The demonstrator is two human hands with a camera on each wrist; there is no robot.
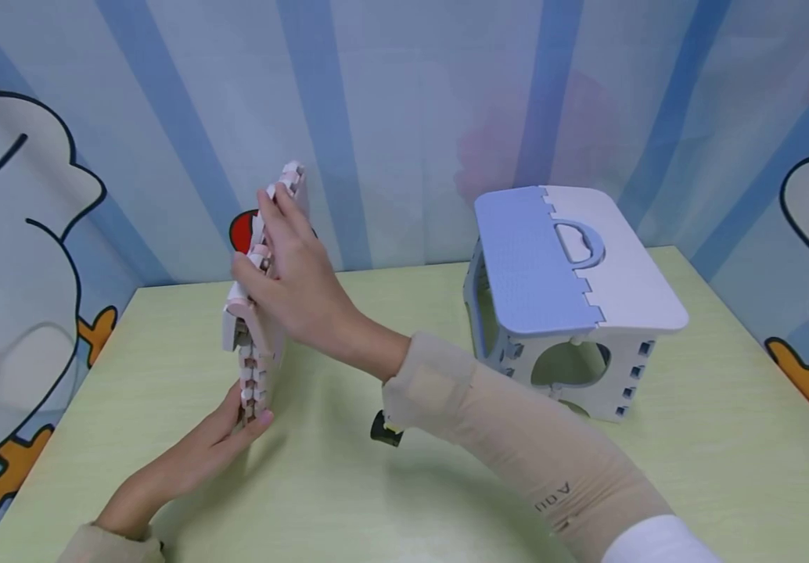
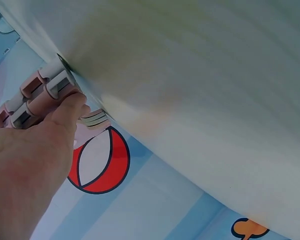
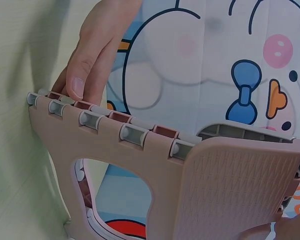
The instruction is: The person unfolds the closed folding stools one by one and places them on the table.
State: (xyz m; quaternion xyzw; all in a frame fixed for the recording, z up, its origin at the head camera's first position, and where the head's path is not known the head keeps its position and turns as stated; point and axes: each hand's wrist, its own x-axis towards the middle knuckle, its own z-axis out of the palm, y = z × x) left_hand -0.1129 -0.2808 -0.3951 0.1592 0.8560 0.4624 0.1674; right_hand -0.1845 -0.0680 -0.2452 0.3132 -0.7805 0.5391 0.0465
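Observation:
A folded pink-and-white folding stool (image 1: 258, 360) stands on its narrow side at the left of the table, seen nearly edge-on in the head view. My right hand (image 1: 302, 285) grips its upper part, thumb and fingers around the hinged edge. Lower down, my left hand (image 1: 224, 438) holds the near end, with the thumb on one side and the fingers on the other. In the right wrist view, the pink leg panel (image 3: 162, 175) with a large cut-out and the textured seat panel (image 3: 240, 185) face the camera, and the left hand (image 3: 97, 50) touches the hinge row.
A blue-and-white folding stool (image 1: 538, 266) stands unfolded at the right of the pale green table (image 1: 334, 500). Behind the table hangs a blue striped backdrop (image 1: 404, 133) with cartoon figures. A small black device (image 1: 386, 430) sits under the right cuff.

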